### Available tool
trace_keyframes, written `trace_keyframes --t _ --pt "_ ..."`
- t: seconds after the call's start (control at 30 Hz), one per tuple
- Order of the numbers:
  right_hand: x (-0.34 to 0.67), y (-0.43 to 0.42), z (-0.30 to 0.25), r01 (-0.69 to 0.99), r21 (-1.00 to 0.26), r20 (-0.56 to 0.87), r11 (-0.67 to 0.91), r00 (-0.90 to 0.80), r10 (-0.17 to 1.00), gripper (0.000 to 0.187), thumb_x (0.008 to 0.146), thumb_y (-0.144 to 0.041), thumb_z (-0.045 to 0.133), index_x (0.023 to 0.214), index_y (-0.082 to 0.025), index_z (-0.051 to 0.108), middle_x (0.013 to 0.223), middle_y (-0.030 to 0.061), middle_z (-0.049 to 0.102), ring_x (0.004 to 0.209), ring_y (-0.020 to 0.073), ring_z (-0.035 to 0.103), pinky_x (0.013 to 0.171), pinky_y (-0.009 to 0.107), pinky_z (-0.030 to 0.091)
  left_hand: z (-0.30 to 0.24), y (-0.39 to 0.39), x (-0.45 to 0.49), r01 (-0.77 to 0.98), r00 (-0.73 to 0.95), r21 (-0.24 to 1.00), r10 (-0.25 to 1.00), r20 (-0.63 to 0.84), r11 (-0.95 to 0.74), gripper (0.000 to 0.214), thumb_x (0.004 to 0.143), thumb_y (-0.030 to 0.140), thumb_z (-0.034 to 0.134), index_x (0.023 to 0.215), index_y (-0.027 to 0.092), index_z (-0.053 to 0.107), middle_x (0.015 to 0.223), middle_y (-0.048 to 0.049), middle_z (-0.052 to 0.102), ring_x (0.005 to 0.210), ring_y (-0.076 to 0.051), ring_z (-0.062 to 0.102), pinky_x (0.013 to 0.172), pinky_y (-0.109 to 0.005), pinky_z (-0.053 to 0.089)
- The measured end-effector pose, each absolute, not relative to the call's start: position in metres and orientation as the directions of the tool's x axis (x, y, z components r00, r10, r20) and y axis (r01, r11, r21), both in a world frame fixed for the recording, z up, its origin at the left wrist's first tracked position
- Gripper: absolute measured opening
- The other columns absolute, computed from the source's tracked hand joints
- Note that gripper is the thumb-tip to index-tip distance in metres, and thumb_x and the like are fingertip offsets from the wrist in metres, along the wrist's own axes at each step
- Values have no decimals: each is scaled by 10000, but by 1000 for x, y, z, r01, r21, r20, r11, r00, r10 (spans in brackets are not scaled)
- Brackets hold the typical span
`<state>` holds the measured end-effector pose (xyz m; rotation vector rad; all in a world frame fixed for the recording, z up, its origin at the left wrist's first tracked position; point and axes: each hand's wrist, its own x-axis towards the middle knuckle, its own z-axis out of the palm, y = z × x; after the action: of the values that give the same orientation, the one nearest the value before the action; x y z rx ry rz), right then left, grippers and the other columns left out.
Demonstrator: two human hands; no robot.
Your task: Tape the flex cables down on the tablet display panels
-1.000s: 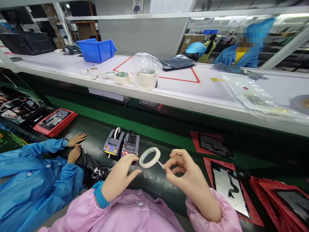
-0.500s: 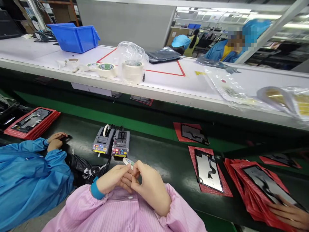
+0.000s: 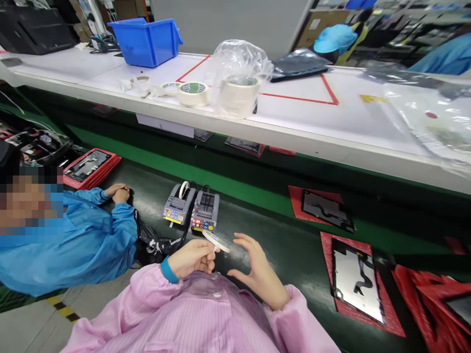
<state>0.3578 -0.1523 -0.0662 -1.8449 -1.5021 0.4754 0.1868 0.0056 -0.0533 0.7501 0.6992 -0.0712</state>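
My left hand is closed on a small white tape roll, held edge-on just above the dark green belt. Beside it, my right hand hangs with its fingers spread and nothing in them, a little right of the roll. Both pink sleeves fill the bottom of the view. Two grey tape dispensers stand on the belt just beyond my left hand.
A person in a blue coat sits at my left with hands folded on the belt. Red trays with black panels lie on the belt at right and left. On the white shelf above stand tape rolls, a bagged stack of rolls and a blue bin.
My hands were pressed together round the roll; the right hand has let go and opened, while the left keeps the roll. The view has swung left, showing the neighbour more.
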Motion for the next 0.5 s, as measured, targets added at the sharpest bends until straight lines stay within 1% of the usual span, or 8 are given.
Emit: trace_keyframes --t 0.07,0.13,0.2,0.23,0.3,0.33,0.4,0.5 --pt "354 -151 -104 684 -720 155 -116 321 934 548 768 -360 755 1240 -245 502 1322 135 535 1249 300 525 1016 520 452 -52 6 187 301 779 586 161 -606 753 484 702 481 804 953 114 612 637 72 489 506 -65 552 546 -220 437" --pt "346 -145 -132 651 -749 211 -128 417 884 472 813 -350 700 1223 -231 500 1266 139 551 1212 299 545 987 521 469 -51 6 186 302 793 585 142 -592 753 482 705 471 803 968 115 611 637 77 479 501 -63 544 556 -226 430" --pt "342 -138 -146 623 -773 270 -119 493 827 354 878 -327 610 1200 -221 506 1209 132 576 1167 280 569 956 496 489 -50 7 186 306 814 590 116 -570 747 460 720 465 792 962 120 609 641 80 469 497 -61 540 568 -234 430" --pt "342 -135 -148 623 -774 281 -114 499 820 278 907 -309 562 1169 -221 527 1171 121 596 1137 266 583 942 477 494 -49 7 185 310 821 593 105 -561 743 450 729 463 783 965 122 609 648 79 467 500 -61 540 574 -238 433" --pt "348 -130 -143 658 -745 270 -110 449 852 182 948 -273 490 1096 -225 585 1086 89 633 1072 237 609 917 437 497 -49 7 185 315 826 597 96 -556 738 442 738 463 768 976 125 610 659 78 464 516 -65 547 590 -249 447" --pt "352 -128 -138 692 -714 263 -109 409 874 186 958 -257 471 1077 -228 612 1054 78 643 1048 226 616 913 423 494 -49 7 184 314 821 602 109 -561 734 444 741 470 757 983 128 609 661 75 467 526 -72 555 597 -257 458" --pt "359 -128 -127 769 -629 262 -115 349 900 226 962 -236 470 1103 -240 648 1042 72 645 1029 220 612 918 416 484 -48 9 183 316 803 626 150 -576 713 442 756 484 715 1000 131 608 681 57 508 547 -93 579 605 -276 477" --pt "365 -132 -114 853 -510 280 -114 290 915 280 958 -211 473 1146 -264 672 1027 73 633 992 222 595 923 420 485 -49 12 179 362 786 670 174 -593 649 424 791 474 625 1028 123 608 779 -21 626 594 -131 630 616 -292 488"
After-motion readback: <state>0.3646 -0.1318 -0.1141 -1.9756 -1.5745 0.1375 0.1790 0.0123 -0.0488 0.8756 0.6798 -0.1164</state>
